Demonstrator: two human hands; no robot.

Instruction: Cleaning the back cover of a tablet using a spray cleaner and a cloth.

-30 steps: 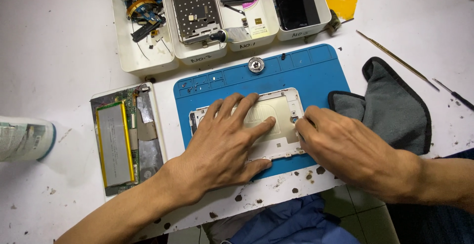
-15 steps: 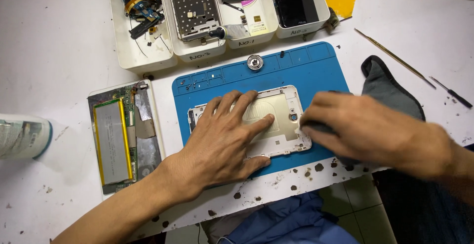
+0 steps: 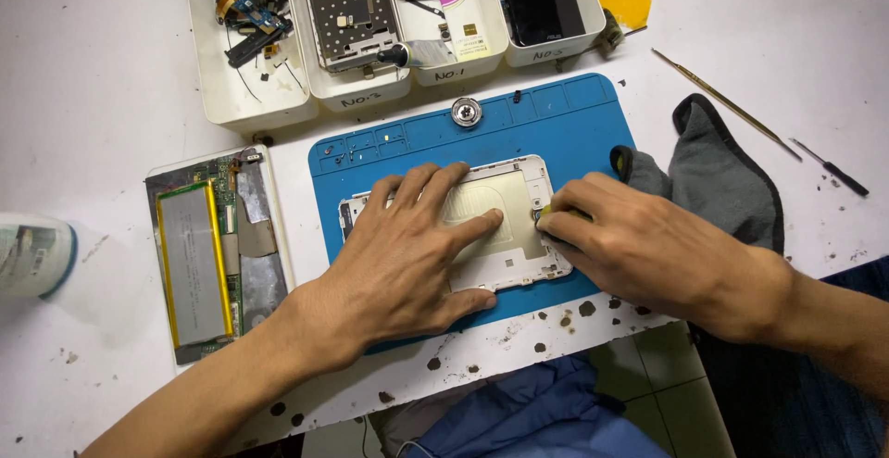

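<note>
The left hand (image 3: 407, 254) lies flat and open on a white cover (image 3: 500, 226), pressing it down. The cover sits in the middle of a blue mat (image 3: 556, 125) on the white table (image 3: 93, 78). The right hand (image 3: 648, 250) is curled at the cover's right edge, and its fingertips pinch a small yellow-green thing (image 3: 548, 209); what it is cannot be told. A grey cloth (image 3: 722, 180) lies just beside the right hand. A tablet (image 3: 204, 254) with its back off lies left of the mat. White trays (image 3: 241, 97) of parts stand above the mat.
</note>
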